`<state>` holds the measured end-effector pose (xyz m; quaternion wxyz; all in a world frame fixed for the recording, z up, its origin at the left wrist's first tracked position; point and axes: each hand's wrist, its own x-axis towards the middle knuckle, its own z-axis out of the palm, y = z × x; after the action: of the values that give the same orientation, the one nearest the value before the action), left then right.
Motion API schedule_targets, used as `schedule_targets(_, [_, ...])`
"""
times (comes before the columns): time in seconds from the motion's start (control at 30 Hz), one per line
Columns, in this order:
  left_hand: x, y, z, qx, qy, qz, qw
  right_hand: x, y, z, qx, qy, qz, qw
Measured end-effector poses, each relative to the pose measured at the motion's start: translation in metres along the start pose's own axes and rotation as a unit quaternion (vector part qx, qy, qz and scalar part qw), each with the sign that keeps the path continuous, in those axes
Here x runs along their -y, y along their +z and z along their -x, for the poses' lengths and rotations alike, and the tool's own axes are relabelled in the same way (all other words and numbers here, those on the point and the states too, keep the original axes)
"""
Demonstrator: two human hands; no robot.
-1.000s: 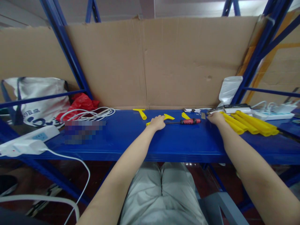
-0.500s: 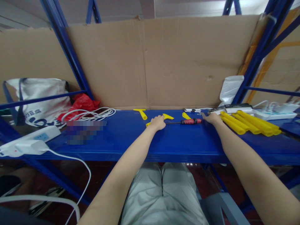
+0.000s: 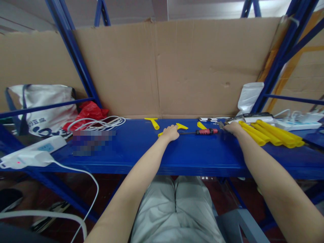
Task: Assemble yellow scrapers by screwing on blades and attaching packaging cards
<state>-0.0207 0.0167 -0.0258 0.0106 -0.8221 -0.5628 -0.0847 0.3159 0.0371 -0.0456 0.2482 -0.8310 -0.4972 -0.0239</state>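
Note:
My left hand rests on the blue shelf with its fingers curled over a yellow plastic piece. A red-handled screwdriver lies just right of it. My right hand is closed on a small grey metal part at the screwdriver's right end, beside a stack of yellow tubes. A yellow T-shaped piece and another yellow piece lie further back.
Cardboard sheets line the back of the rack. Coiled white cable, a red bag and a white tote bag sit at left. White power strips are at left and far right. A white pouch leans by the right post.
My right hand shifted slightly left toward the screwdriver, then back right a little, with the small grey part now at its fingertips. My left hand has stayed put.

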Motion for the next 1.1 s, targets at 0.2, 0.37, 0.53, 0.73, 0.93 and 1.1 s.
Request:
schedule_targets(0.2, [0.000, 0.000, 0.000, -0.001, -0.006, 0.002, 1.000, 0.014, -0.017, 0.008, -0.006, 0.036, 0.014, 0.999])
schedule_targets(0.37, [-0.001, 0.000, 0.001, -0.004, -0.003, 0.006, 1.000, 0.018, -0.027, 0.014, -0.032, 0.014, -0.025, 0.999])
schedule_targets(0.53, [-0.002, -0.002, 0.003, -0.013, -0.004, 0.009, 1.000, 0.040, -0.037, 0.034, -0.032, -0.042, -0.150, 0.987])
schedule_targets(0.73, [-0.005, -0.005, 0.002, -0.066, 0.012, 0.038, 0.997, 0.073, -0.029, 0.062, 0.072, -0.246, -0.314, 0.914])
schedule_targets(0.93, [-0.008, -0.006, -0.001, -0.095, 0.009, 0.071, 0.993, 0.093, -0.019, 0.081, 0.203, -0.305, -0.375, 0.852])
schedule_targets(1.1, [-0.009, -0.005, 0.000, -0.096, 0.015, 0.061, 0.993, 0.096, -0.019, 0.084, 0.248, -0.275, -0.416, 0.830])
